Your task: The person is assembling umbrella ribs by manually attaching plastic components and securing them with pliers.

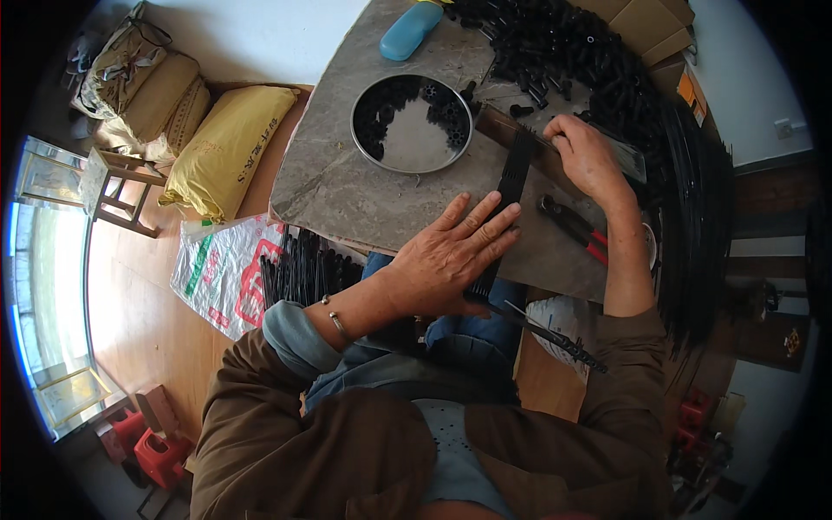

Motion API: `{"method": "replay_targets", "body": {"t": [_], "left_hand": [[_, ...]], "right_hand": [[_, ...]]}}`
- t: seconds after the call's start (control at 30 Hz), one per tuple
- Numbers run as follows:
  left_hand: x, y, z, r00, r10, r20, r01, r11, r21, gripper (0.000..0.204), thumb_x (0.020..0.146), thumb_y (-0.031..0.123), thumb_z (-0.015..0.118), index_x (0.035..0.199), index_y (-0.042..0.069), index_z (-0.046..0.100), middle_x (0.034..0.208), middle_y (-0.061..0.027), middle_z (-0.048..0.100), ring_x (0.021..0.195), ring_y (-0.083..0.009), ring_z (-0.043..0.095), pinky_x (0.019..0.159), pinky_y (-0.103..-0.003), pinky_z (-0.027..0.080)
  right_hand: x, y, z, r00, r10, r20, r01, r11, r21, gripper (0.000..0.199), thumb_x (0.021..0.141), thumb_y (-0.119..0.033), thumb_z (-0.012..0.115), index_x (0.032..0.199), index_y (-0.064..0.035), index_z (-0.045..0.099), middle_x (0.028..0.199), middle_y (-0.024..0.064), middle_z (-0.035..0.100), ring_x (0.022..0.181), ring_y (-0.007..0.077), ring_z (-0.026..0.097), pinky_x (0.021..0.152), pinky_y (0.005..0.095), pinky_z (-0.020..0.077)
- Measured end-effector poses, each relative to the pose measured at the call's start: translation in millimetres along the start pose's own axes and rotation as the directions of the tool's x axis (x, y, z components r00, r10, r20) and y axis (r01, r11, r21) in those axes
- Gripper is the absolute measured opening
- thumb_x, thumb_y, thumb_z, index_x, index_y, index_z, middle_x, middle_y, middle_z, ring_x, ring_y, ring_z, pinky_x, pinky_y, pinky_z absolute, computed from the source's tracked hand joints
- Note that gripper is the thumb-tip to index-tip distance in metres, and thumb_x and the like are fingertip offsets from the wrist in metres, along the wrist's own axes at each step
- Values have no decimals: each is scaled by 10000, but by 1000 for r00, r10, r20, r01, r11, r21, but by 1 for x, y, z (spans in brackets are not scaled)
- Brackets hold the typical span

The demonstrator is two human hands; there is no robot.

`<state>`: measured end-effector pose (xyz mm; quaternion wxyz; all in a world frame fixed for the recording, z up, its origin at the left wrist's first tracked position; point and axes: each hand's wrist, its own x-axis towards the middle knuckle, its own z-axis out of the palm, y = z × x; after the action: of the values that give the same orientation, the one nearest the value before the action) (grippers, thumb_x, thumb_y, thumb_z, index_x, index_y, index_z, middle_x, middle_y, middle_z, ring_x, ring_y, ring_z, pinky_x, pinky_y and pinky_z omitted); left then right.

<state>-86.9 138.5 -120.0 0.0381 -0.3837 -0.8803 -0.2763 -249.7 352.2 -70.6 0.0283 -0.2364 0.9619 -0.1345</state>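
A flat row of thin black rods (511, 186) lies side by side on the grey stone tabletop (347, 173). My left hand (455, 251) presses flat on the near end of the row, fingers spread. My right hand (589, 156) rests on the far end, fingers curled against a metal ruler-like bar (633, 160). A few black rods (546, 334) stick out past the table's near edge over my lap.
A round metal pan (412, 123) with small black gear-like parts sits at the table's middle. Red-handled pliers (576, 230) lie by my right wrist. A heap of black tubes (563, 52), a blue case (410, 30), long black rods (693, 217), sacks (227, 147) on the floor.
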Motion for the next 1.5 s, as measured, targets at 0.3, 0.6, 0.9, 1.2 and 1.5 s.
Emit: {"method": "replay_targets", "body": {"t": [0.3,0.6,0.9,1.2,1.5], "left_hand": [[1,1,0,1000,5,6,-5,1000,15,1004,543,328,770,1400,33,338,1513,-175,206,1414,-342,163,1134,-498,134],[-1,-1,0,1000,7,5,-7,998,65,1004,589,440,754,1401,26,334,1514,-171,206,1414,-338,163,1132,-495,137],[-2,7,-11,985,171,-32,-169,984,62,662,707,442,710,1279,160,532,1441,-54,383,1390,-333,210,1099,-551,168],[-1,63,-191,676,-87,-732,-97,974,-206,325,897,292,574,948,-7,692,1143,-56,647,793,-106,601,643,-197,431],[-110,101,-65,851,-489,192,516,710,-480,198,847,196,667,849,-2,674,629,-83,637,543,-155,629,496,-280,491]], "right_hand": [[13,-17,14,993,-14,-118,20,999,48,111,873,-63,522,971,-64,574,967,137,626,887,306,622,744,376,485],[-24,-42,-7,572,-395,-719,489,868,-89,232,770,99,556,952,-32,614,922,89,613,850,247,597,765,328,481],[-61,-45,41,818,-531,-220,455,832,-317,353,761,-90,596,1111,-132,580,1325,67,466,1289,335,365,1064,545,232],[-139,-149,-26,644,-649,405,-172,393,903,233,926,-88,511,1132,12,551,1008,67,647,948,158,606,834,282,474],[-147,-80,71,297,-595,747,-435,612,661,171,879,-150,590,922,11,627,835,78,691,721,155,649,661,287,514]]}}
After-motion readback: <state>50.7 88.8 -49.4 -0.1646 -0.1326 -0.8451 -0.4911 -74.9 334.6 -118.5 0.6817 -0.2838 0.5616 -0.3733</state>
